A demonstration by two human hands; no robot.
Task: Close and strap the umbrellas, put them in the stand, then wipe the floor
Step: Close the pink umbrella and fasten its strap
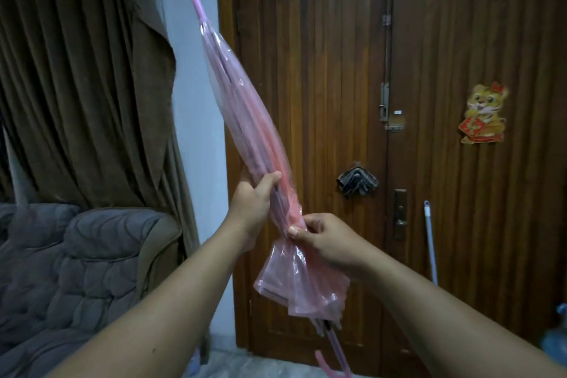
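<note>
A closed pink see-through umbrella (245,107) is held up in front of me, tip pointing up and to the left, its curved pink handle at the bottom edge of the view. My left hand (251,202) is wrapped around the folded canopy about two thirds of the way down. Just below it, my right hand (325,242) pinches the gathered plastic with thumb and fingers. Under my right hand the canopy's loose hem flares out. Whether a strap is under the fingers is hidden. No umbrella stand is in view.
A dark wooden double door (445,163) with a bolt and a tiger sticker (483,113) fills the right side. A pale mop handle (430,242) leans on the door. A grey quilted sofa (76,270) and brown curtains (76,86) are at the left.
</note>
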